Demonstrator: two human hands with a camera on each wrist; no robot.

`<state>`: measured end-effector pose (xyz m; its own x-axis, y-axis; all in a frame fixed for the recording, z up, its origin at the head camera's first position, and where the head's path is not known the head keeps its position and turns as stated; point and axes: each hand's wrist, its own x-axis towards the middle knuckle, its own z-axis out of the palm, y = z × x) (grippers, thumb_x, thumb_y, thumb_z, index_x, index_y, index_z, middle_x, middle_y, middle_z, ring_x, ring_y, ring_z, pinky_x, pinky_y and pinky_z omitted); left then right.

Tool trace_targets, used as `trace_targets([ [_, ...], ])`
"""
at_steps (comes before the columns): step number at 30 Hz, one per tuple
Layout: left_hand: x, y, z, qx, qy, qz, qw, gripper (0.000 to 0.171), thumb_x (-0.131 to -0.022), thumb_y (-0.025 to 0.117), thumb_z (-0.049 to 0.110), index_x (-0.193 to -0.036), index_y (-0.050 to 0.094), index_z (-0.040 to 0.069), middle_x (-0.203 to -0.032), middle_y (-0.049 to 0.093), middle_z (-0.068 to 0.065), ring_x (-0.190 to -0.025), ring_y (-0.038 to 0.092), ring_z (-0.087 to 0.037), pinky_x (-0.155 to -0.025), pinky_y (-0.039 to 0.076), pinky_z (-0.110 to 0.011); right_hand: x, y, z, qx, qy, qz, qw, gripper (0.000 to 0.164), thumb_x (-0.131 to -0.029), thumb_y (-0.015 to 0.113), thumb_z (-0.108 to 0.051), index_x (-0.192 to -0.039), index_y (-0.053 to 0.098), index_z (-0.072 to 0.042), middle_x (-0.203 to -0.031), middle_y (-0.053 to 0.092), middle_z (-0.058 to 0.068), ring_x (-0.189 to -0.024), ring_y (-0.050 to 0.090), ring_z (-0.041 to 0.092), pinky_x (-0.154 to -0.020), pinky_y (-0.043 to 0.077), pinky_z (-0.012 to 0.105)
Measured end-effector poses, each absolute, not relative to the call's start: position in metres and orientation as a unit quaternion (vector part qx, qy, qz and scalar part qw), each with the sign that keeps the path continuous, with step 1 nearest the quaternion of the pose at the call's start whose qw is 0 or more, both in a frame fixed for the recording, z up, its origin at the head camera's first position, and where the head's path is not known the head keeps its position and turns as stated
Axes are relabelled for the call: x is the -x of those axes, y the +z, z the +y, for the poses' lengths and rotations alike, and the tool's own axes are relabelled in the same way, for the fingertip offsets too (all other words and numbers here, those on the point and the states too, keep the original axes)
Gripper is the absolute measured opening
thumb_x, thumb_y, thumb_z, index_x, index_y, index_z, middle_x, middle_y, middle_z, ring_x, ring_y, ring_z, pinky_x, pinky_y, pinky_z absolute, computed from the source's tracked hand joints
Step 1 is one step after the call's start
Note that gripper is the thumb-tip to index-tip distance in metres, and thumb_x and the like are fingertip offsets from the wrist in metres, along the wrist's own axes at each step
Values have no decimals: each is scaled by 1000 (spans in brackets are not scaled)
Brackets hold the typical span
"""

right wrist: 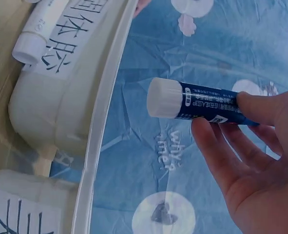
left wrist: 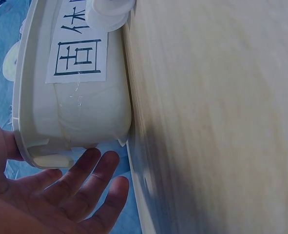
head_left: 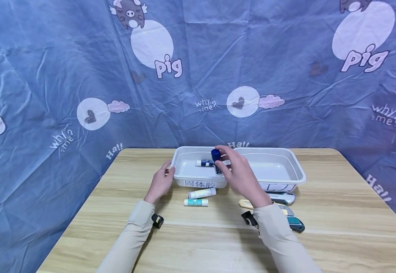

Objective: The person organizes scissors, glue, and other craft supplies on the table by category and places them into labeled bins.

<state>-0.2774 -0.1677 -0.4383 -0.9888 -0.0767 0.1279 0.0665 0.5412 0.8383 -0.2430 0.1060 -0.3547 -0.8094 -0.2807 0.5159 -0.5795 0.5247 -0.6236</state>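
Observation:
My right hand (head_left: 240, 172) pinches a dark blue glue stick (right wrist: 207, 103) with a white end over the right part of the left white bin (head_left: 187, 182). In the right wrist view the glue stick is gripped between thumb and fingers. Another blue glue stick (head_left: 204, 163) lies inside this bin. My left hand (head_left: 162, 182) holds the bin's left end, the thumb over the rim and the fingers against the outer wall. In front of the bin lie a white glue stick (head_left: 202, 193) and a green-and-white glue stick (head_left: 196, 203).
A second white bin (head_left: 298, 172) with a paper label stands directly right of the first. Several utility knives (head_left: 296, 223) lie in front of it, partly behind the right forearm. A blue printed curtain (head_left: 198, 68) hangs behind the wooden table (head_left: 204, 246).

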Motion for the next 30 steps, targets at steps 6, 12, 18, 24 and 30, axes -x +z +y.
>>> trace_targets([
  [6, 278, -439, -169, -3, -482, -873, 76, 44, -103, 45, 32, -144, 47, 17, -110, 68, -18, -89, 68, -26, -62, 49, -28, 246, -352, 115, -217, 452, -846, 180, 42, -95, 63, -12, -136, 51, -12, -123, 62, 13, -107, 64, 26, -80, 57, 34],
  [12, 278, -439, -169, -6, -481, -873, 76, 44, -103, 45, 32, -144, 48, 16, -109, 68, -17, -90, 68, -27, -64, 49, -28, 252, -357, 118, -186, 470, -847, 166, 42, -96, 62, -14, -136, 50, -14, -126, 61, 13, -110, 64, 28, -83, 56, 39],
  [18, 278, -437, -168, -5, -481, -874, 75, 45, -103, 45, 33, -144, 47, 16, -110, 68, -18, -92, 68, -28, -64, 49, -28, 261, -366, 124, -170, 481, -845, 162, 44, -96, 62, -13, -137, 48, -12, -124, 63, 18, -111, 64, 32, -86, 55, 41],
  [24, 278, -436, -168, -7, -478, -875, 75, 45, -103, 45, 32, -145, 47, 15, -110, 68, -17, -91, 68, -27, -65, 49, -28, 266, -372, 128, -150, 495, -842, 153, 44, -95, 63, -13, -137, 48, -12, -122, 64, 18, -107, 66, 34, -81, 57, 40],
  [30, 278, -436, -167, -9, -475, -877, 77, 45, -103, 45, 32, -144, 47, 15, -108, 68, -16, -90, 67, -26, -68, 49, -28, 268, -375, 129, -141, 516, -833, 145, 44, -95, 63, -12, -136, 48, -11, -120, 64, 18, -106, 66, 34, -80, 57, 35],
])
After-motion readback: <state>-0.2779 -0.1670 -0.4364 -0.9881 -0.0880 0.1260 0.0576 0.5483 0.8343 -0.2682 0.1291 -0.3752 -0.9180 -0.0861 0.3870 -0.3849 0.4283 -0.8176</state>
